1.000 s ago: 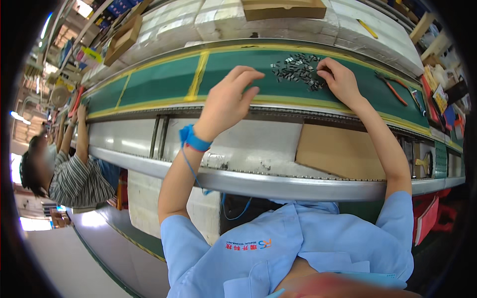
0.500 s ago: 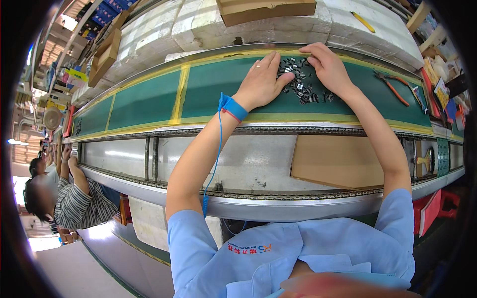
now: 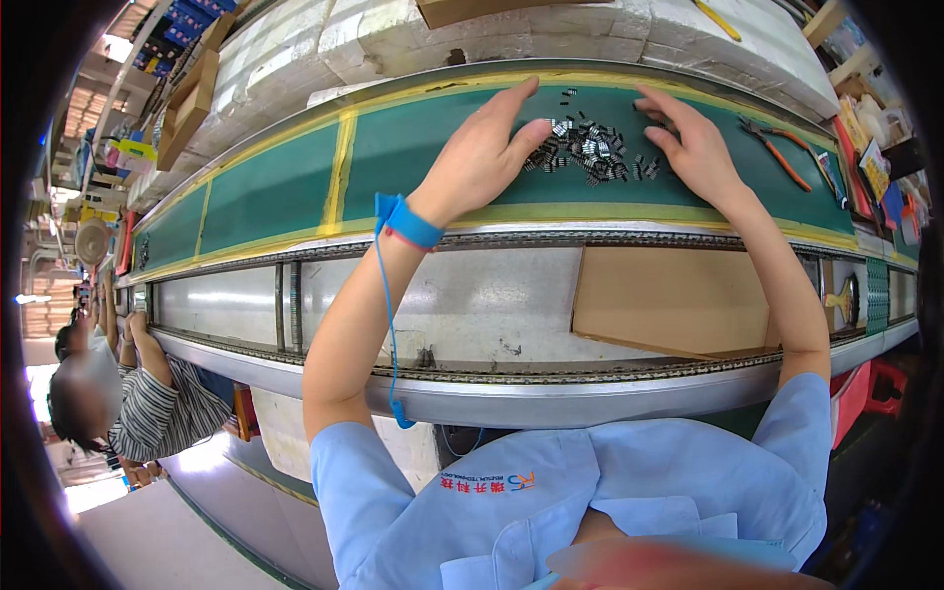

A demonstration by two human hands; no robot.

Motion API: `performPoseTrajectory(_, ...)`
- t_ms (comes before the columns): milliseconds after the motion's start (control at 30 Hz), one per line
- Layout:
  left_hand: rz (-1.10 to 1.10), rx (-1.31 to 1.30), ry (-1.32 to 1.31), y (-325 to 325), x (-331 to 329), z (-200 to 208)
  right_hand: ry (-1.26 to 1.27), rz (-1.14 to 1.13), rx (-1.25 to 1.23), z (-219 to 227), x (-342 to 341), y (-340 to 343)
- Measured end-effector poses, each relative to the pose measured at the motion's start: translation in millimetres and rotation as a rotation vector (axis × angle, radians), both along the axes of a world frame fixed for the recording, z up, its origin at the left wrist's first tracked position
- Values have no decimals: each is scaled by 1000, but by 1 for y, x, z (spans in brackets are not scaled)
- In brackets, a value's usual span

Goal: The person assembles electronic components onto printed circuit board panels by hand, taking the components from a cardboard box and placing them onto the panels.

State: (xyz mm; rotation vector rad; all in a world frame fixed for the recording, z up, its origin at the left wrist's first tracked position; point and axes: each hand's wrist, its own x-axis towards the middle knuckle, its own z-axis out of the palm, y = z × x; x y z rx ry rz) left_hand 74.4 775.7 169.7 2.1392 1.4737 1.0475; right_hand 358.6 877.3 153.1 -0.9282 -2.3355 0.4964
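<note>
A loose heap of small black parts with silvery stripes (image 3: 595, 152) lies on the green work mat (image 3: 265, 187). My left hand (image 3: 477, 152) rests at the heap's left edge, its fingers stretched forward and its thumb reaching over the nearest pieces. A blue wrist strap (image 3: 411, 221) with a coiled blue cord circles that wrist. On the heap's other side, a short gap away, my right hand (image 3: 696, 147) hovers or rests with fingers spread and slightly bent. Neither hand grips anything. A few stray pieces (image 3: 568, 92) lie beyond the heap.
Orange-handled pliers (image 3: 782, 155) lie right of my right hand. White foam blocks (image 3: 570, 44) line the far side, with a yellow-handled tool (image 3: 720, 22) on top. A metal rail with a chain (image 3: 551, 374) runs nearest me, over a cardboard sheet (image 3: 678, 300). Another person (image 3: 162, 408) works at left.
My hands have drawn apart, the left one moving left and the right one moving right. The pieces between them now lie in a denser heap, with a few strays beyond.
</note>
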Motion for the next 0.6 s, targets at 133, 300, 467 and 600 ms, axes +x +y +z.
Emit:
performPoseTrajectory(133, 20, -79, 99, 29, 12, -11, -167, -243, -85, 17, -8, -19)
performPoseTrajectory(300, -25, -100, 224, 42, 33, -19, -284, -153, -2, 20, -15, -42)
performPoseTrajectory(467, -207, -244, -117, 25, 54, -10, -152, 11, -39, 13, -25, -40)
performPoseTrajectory(600, -76, -111, -121, 4, 31, 7, 75, 71, -215, 6, -26, -19)
